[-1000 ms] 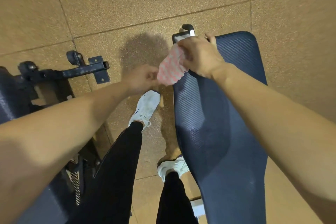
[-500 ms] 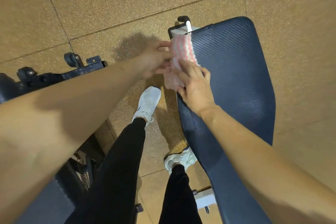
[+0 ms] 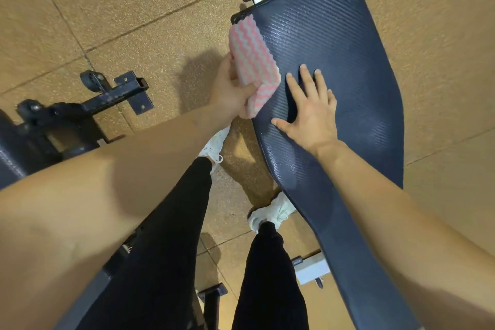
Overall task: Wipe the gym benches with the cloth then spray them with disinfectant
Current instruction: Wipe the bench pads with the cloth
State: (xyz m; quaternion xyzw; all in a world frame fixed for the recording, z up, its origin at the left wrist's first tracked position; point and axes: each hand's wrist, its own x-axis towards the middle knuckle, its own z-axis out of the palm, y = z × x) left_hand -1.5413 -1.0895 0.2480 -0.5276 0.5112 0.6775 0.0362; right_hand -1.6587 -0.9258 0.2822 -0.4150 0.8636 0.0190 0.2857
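Head view: the left hand (image 3: 230, 88) is closed on the near end of a pink-and-white cloth (image 3: 251, 51), which lies along the left edge of the dark blue bench pad (image 3: 348, 61) near its far end. The right hand (image 3: 310, 107) lies flat on the pad just beside the cloth, fingers (image 3: 305, 75) spread apart and gripping nothing. 2 white shoes (image 3: 270, 213) stand on the tan floor (image 3: 134, 8) left of the bench, with a black metal frame (image 3: 112, 94) further left.

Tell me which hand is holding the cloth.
The left hand grips the pink-and-white cloth at the bench pad's edge; the right hand lies flat and empty on the pad.
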